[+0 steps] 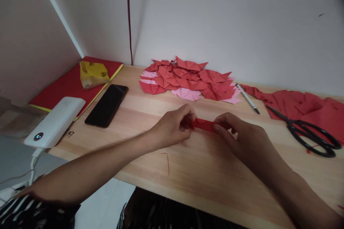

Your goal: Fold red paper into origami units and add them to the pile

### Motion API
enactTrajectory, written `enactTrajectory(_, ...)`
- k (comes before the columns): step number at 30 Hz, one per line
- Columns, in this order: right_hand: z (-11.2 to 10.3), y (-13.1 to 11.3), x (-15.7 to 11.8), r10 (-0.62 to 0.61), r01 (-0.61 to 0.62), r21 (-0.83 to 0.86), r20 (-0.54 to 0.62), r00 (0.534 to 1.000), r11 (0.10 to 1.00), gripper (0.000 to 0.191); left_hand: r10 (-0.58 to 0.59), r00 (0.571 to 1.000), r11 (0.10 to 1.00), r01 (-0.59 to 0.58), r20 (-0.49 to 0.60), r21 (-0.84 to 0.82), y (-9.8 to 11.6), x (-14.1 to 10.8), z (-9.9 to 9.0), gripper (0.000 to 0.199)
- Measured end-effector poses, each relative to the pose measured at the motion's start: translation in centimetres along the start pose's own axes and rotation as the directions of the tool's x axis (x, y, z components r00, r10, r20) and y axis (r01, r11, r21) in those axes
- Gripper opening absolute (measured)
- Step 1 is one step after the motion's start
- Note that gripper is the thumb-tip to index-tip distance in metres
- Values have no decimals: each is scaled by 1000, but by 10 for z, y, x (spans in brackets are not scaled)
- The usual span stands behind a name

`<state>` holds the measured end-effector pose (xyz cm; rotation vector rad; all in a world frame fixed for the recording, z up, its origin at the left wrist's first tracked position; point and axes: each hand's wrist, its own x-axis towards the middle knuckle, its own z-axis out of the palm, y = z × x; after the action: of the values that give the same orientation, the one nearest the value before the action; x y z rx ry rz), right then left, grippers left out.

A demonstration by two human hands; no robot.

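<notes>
Between my two hands a folded strip of red paper (205, 125) is held up a little over the wooden table. My left hand (176, 125) pinches its left end, with the fingertips partly hidden behind the paper and knuckles. At the right end, my right hand (242, 137) grips the strip between thumb and fingers. Behind the hands, against the wall, lies a pile of red folded paper pieces (188, 75), with some pink ones (186, 94) among them. A thin red paper scrap (168, 164) rests on the table in front of my left hand.
Black-handled scissors (309, 134) lie at the right, partly over red paper sheets (303, 105). A white pen (247, 98) is beside the pile. Leftward are a black phone (106, 105), a white power bank (57, 121) with a cable, and a yellow packet (94, 73) on red sheets (59, 82).
</notes>
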<state>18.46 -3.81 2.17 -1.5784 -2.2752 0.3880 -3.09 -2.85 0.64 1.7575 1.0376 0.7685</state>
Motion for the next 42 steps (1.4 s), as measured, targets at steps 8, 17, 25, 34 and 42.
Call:
enactTrajectory(8, -1, -1, -1, 42, -45, 77, 40, 998, 996, 13, -86, 995, 989, 91, 44, -116, 12, -3, -2, 28)
enactTrajectory(17, -1, -2, 0, 62, -69, 140, 54, 997, 988, 15, -156, 986, 924, 167, 60, -344, -1, 3, -2, 22)
enactTrajectory(25, -1, -3, 0, 53, -72, 168, 114, 992, 983, 7, -44, 995, 999, 45, -84, 5, -8, 1, -4, 29)
enactTrajectory(34, 4, 5, 4, 75, -109, 149, 216, 973, 983, 8, 478, 870, 536, -400, 123, 743, -14, -9, 7, 23)
enactTrajectory(42, 2, 10, 5, 57, -104, 220, 210, 976, 970, 24, 448, 863, 397, -427, 234, 813, -10, -18, 13, 31)
